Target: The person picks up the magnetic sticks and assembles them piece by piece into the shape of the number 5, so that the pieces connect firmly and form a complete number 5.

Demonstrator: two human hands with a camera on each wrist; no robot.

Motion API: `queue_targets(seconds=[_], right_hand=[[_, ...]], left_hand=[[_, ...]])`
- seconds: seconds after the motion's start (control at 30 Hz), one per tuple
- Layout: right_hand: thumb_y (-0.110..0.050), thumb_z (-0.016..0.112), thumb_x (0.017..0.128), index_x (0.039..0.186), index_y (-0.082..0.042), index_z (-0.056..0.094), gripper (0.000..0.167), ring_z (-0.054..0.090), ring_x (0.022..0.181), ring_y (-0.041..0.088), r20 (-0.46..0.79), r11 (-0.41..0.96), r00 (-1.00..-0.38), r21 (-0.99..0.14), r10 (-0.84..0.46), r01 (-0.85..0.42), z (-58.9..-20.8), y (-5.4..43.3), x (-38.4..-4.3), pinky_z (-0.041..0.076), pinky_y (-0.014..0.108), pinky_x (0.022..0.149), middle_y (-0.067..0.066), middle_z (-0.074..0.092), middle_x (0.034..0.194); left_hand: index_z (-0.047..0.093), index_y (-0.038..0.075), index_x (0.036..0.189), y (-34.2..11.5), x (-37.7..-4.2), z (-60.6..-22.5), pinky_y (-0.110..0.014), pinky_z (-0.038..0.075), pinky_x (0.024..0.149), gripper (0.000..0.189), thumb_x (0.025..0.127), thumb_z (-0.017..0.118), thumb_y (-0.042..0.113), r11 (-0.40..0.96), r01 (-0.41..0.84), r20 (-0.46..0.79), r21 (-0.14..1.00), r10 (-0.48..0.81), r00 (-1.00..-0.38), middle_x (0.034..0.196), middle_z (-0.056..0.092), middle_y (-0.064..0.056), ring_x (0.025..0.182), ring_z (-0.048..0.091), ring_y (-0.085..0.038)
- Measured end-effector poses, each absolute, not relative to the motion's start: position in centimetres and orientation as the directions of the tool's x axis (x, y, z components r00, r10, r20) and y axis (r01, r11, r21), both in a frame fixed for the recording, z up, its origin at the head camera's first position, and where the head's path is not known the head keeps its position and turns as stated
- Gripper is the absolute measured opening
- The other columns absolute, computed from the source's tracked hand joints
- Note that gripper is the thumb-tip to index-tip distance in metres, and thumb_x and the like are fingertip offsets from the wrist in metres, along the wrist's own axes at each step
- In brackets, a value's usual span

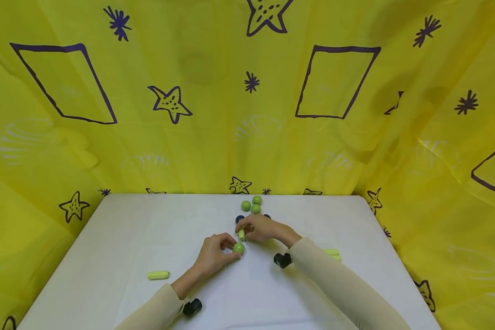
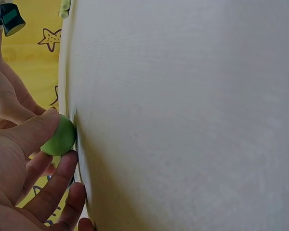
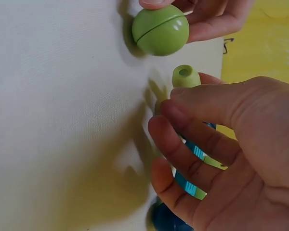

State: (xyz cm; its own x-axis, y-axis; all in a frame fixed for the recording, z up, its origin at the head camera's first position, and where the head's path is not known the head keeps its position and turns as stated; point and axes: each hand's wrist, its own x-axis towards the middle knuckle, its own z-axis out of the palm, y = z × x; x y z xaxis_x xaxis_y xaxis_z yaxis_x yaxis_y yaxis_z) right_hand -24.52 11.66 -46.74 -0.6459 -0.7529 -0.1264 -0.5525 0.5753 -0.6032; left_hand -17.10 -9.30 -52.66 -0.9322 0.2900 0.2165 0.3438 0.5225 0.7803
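Between thumb and fingers my left hand [image 1: 215, 252] pinches a green ball [image 1: 239, 248], close to the white tabletop. A groove runs around this ball [image 3: 160, 31] in the right wrist view. My right hand [image 1: 261, 227] pinches a short light green stick [image 1: 241, 234]. The stick's near end [image 3: 185, 76] has a round hole and points toward the ball, with a small gap between them. Dark blue balls [image 1: 239, 219] lie just behind the right hand, partly covered by it. Behind its fingers, blue and green pieces [image 3: 185, 185] show only in part.
Three green balls [image 1: 246, 206] sit together near the table's back edge. One light green stick [image 1: 158, 275] lies at the left; more sticks [image 1: 332, 252] lie at the right, partly behind the right sleeve. Yellow patterned curtains [image 1: 214, 151] enclose the white table [image 1: 119, 229].
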Motion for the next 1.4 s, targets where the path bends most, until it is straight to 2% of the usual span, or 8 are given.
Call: queue_targets(seconds=[0.13, 0.33, 0.6, 0.87, 1.17, 1.4], right_hand=[[-0.003, 0.071, 0.095, 0.119, -0.009, 0.074, 0.025, 0.057, 0.083, 0.012, -0.115, 0.565, -0.675, -0.658, -0.729, -0.498, -47.1, 12.2, -24.6, 0.048, 0.028, 0.076, 0.001, 0.069, 0.094], [-0.006, 0.071, 0.096, 0.121, -0.012, 0.074, 0.026, 0.062, 0.091, 0.011, -0.106, 0.545, -0.714, -0.726, -0.692, -0.421, -47.8, 12.7, -24.7, 0.051, 0.031, 0.083, -0.002, 0.072, 0.104], [-0.007, 0.071, 0.097, 0.119, -0.008, 0.074, 0.023, 0.062, 0.087, 0.011, -0.074, 0.49, -0.731, -0.787, -0.678, -0.375, -48.4, 12.9, -24.4, 0.05, 0.026, 0.078, 0.002, 0.074, 0.104], [-0.008, 0.072, 0.096, 0.116, -0.01, 0.076, 0.021, 0.063, 0.09, 0.011, -0.057, 0.49, -0.732, -0.778, -0.679, -0.393, -48.7, 12.9, -24.3, 0.05, 0.028, 0.084, 0.001, 0.074, 0.106], [-0.006, 0.071, 0.096, 0.116, -0.01, 0.075, 0.021, 0.065, 0.093, 0.011, -0.066, 0.49, -0.723, -0.777, -0.688, -0.396, -48.9, 12.8, -24.4, 0.052, 0.028, 0.087, 0.0, 0.074, 0.109], [-0.005, 0.072, 0.095, 0.114, -0.01, 0.075, 0.02, 0.063, 0.089, 0.011, -0.061, 0.492, -0.715, -0.766, -0.696, -0.414, -49.0, 13.1, -24.4, 0.051, 0.028, 0.085, 0.0, 0.074, 0.103]], left_hand=[[0.074, 0.016, 0.094, -9.3, -16.9, -52.5, -0.029, 0.049, 0.077, 0.023, 0.079, 0.091, 0.019, 0.518, 0.34, 0.215, 0.785, 0.287, -0.933, 0.085, 0.076, 0.007, 0.084, 0.067, -0.014], [0.075, 0.016, 0.094, -9.2, -16.8, -52.5, -0.028, 0.047, 0.076, 0.023, 0.079, 0.091, 0.02, 0.531, 0.333, 0.211, 0.779, 0.278, -0.937, 0.085, 0.076, 0.007, 0.084, 0.065, -0.015], [0.074, 0.016, 0.093, -9.0, -16.7, -52.5, -0.028, 0.043, 0.074, 0.025, 0.077, 0.092, 0.022, 0.539, 0.342, 0.233, 0.77, 0.261, -0.937, 0.082, 0.076, 0.007, 0.08, 0.06, -0.015], [0.071, 0.015, 0.088, -7.9, -16.3, -52.7, -0.035, 0.039, 0.078, 0.026, 0.074, 0.093, 0.019, 0.545, 0.307, 0.244, 0.78, 0.187, -0.952, 0.077, 0.074, 0.006, 0.073, 0.057, -0.014], [0.069, 0.014, 0.085, -6.8, -15.7, -52.8, -0.027, 0.038, 0.065, 0.026, 0.074, 0.092, 0.019, 0.563, 0.304, 0.272, 0.769, 0.144, -0.952, 0.074, 0.071, 0.006, 0.07, 0.056, -0.016], [0.069, 0.015, 0.084, -6.5, -15.7, -53.1, -0.027, 0.037, 0.066, 0.026, 0.074, 0.092, 0.022, 0.593, 0.271, 0.266, 0.758, 0.098, -0.959, 0.074, 0.068, 0.004, 0.072, 0.053, -0.014]])
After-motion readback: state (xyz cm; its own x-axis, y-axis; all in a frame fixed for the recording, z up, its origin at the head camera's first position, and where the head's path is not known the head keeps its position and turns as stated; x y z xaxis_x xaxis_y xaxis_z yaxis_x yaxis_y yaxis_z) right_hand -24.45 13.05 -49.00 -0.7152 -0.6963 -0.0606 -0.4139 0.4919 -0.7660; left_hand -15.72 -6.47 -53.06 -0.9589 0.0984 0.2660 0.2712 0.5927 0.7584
